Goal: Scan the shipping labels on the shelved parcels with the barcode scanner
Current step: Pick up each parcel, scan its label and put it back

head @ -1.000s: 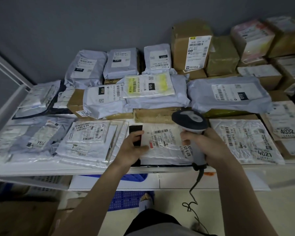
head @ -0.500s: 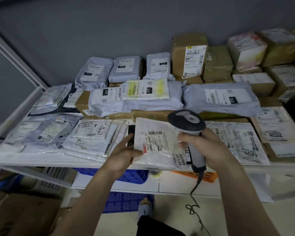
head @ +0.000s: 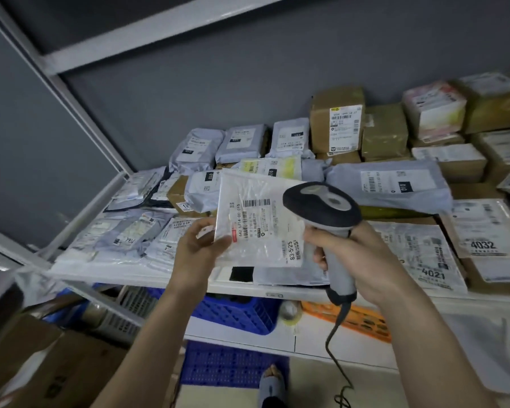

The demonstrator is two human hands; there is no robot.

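From the head camera, the left hand (head: 199, 251) is pinching the lower left edge of a flat clear parcel (head: 259, 219) and holding it up, tilted, above the front of the shelf (head: 165, 279). The parcel's shipping label (head: 264, 228) faces the person. The right hand (head: 357, 257) is wrapped tight around the handle of the barcode scanner (head: 326, 213), and the scanner's dark head sits just beside the right edge of the parcel, partly in front of it. I think this 1 parcel is being scanned right now, but no light or beep can be seen, so I cannot tell if it worked. Lots of parcels are left, so the job looks far from done. Grey bags (head: 389, 184) lie in the middle of the shelf, brown boxes (head: 336, 122) stand at the back, and flat packs marked 4021 (head: 418, 254) and 4032 (head: 480, 228) lie on the right. Some labels are half hidden under other parcels, so those may need lifting out first. The scanner's cord (head: 336, 343) hangs down near the person's foot (head: 273, 384), and a blue crate (head: 236, 313) sits under the shelf.
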